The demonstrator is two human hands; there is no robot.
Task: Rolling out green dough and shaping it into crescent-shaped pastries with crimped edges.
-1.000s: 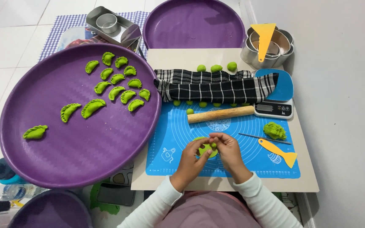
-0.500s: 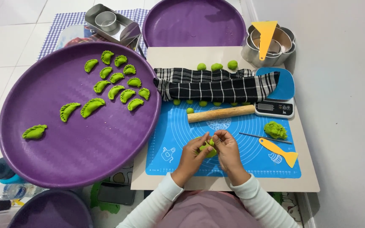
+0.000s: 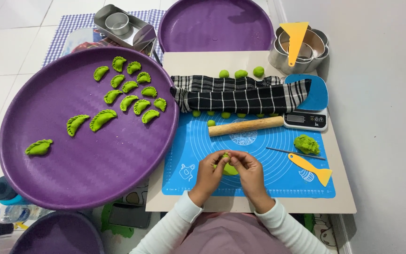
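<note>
Both my hands meet over the blue silicone mat (image 3: 259,155) and pinch one green dough piece (image 3: 230,168) between them. My left hand (image 3: 209,173) grips its left side, my right hand (image 3: 249,170) its right side and top edge. The dough is folded and mostly hidden by my fingers. To the left, a large purple tray (image 3: 95,160) carries several finished green crescent dumplings (image 3: 130,96). A wooden rolling pin (image 3: 246,126) lies on the mat just beyond my hands.
A black-and-white checked cloth (image 3: 240,95) covers dough balls, with three green balls (image 3: 240,73) behind it. A digital scale (image 3: 306,120), a green dough lump (image 3: 306,144), a thin metal stick (image 3: 294,153) and a yellow scraper (image 3: 310,170) lie right. Metal tins (image 3: 301,47) and another purple tray (image 3: 214,23) stand behind.
My hands have stayed in the same spot over the mat; the fingers have shifted slightly along the dough's edge. Nothing else has moved.
</note>
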